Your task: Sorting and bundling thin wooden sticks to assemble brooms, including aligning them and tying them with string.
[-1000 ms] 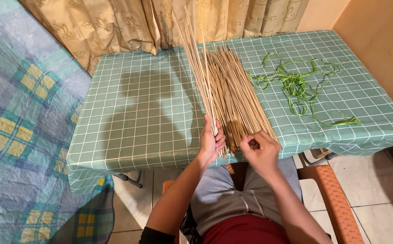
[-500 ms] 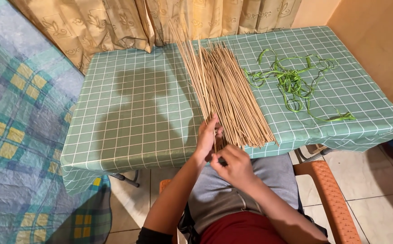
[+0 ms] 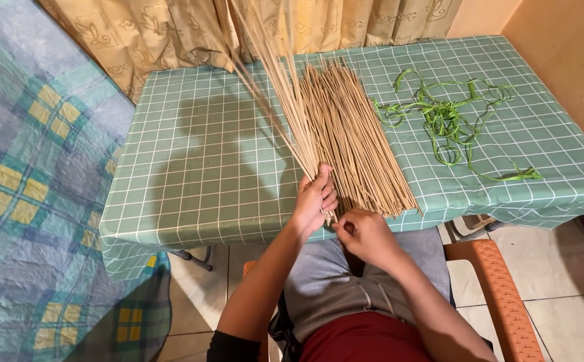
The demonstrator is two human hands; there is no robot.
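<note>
My left hand (image 3: pixel 315 201) is closed around a bunch of thin tan sticks (image 3: pixel 275 87) that fan up toward the curtain (image 3: pixel 171 33). My right hand (image 3: pixel 365 236) pinches their lower ends (fingers curled tight) at the table (image 3: pixel 204 167) edge, beside the flat stick pile (image 3: pixel 352 134).

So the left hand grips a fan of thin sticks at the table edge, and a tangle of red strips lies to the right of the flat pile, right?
Not quite: the strips are green, not red, as the head view shows. The rest holds: the left hand grips a fan of thin sticks at the table edge, right of the flat pile.
</note>
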